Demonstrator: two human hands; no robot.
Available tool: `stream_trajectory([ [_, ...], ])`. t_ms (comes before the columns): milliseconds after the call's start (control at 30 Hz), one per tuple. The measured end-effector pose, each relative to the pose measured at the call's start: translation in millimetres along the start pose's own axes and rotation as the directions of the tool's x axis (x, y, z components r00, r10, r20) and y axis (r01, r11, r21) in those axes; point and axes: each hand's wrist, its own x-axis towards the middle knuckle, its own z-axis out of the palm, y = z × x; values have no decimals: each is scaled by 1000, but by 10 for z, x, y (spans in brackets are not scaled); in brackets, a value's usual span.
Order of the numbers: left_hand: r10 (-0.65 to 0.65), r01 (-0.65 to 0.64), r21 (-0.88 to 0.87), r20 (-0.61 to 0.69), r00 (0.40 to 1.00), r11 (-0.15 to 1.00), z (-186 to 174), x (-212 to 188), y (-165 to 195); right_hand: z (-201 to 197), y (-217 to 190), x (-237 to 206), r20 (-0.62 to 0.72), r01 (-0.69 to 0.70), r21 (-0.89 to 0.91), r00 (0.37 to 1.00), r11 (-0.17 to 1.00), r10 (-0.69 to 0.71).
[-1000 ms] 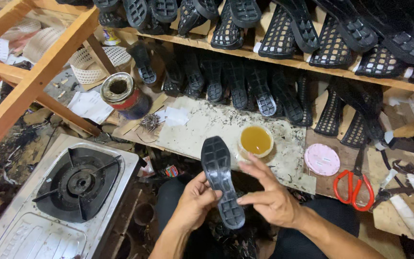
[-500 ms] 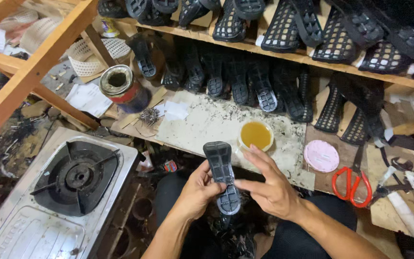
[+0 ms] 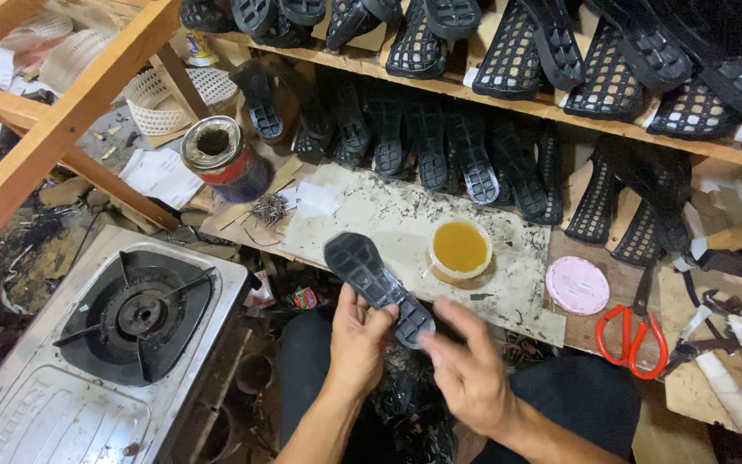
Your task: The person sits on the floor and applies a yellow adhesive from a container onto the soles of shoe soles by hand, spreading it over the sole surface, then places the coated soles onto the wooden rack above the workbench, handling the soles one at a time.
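- Head view: the left hand (image 3: 358,339) is clamped on a black moulded rubber shoe sole (image 3: 377,286), held tilted above the lap, toe end over the bench edge.
- The right hand (image 3: 471,371) is blurred, fingers spread, at the sole's heel end; whether it grips cannot be told.
- Just beyond the sole stand a round tub of amber glue (image 3: 460,249), a pink round lid (image 3: 578,285) and red-handled scissors (image 3: 633,337).
- A steel gas stove (image 3: 88,369) crowds the left side; a slanting wooden beam (image 3: 62,129) crosses above it.
- A shelf of black soles (image 3: 474,163) closes the back; open room lies only over the speckled board (image 3: 388,215).
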Motion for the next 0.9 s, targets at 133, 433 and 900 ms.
stream_trajectory([
  [133, 58, -60, 33, 51, 997, 998, 55, -191, -48, 60, 116, 156, 270, -601, 501, 792, 623, 547],
  [433, -314, 483, -268, 488, 814, 834, -682, -149, 107, -479, 463, 572, 353, -539, 684, 834, 491, 424],
  [900, -294, 187, 460, 173, 940, 868, -549, 20, -270, -221, 811, 742, 238, 7, -419, 966, 908, 103],
])
